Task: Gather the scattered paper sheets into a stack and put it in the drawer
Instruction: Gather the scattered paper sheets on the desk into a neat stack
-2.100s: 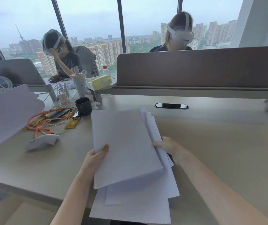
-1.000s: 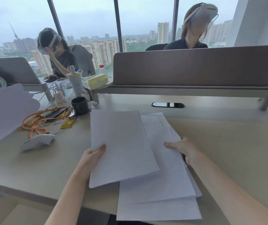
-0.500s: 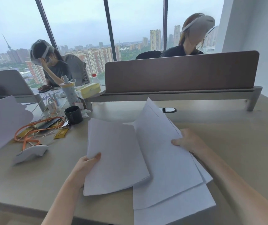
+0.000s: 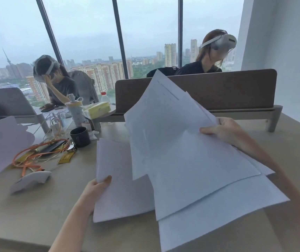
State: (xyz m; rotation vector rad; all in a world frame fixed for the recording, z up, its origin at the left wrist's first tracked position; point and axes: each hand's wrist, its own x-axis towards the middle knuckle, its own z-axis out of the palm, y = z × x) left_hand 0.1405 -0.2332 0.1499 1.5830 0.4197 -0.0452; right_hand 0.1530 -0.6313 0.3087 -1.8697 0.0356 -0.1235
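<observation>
Above the desk, left hand pinches one sheet while right hand grips fanned, raised sheets.

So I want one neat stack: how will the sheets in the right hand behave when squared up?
Probably floppy: the sheets curve upward from the right hand. Likely slippery too, since their edges are fanned unevenly. They look light, pinched at one edge.

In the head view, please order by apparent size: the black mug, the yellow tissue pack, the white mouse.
1. white mouse
2. yellow tissue pack
3. black mug

The mouse lies nearest the camera, which enlarges it; pack and mug look close.
</observation>
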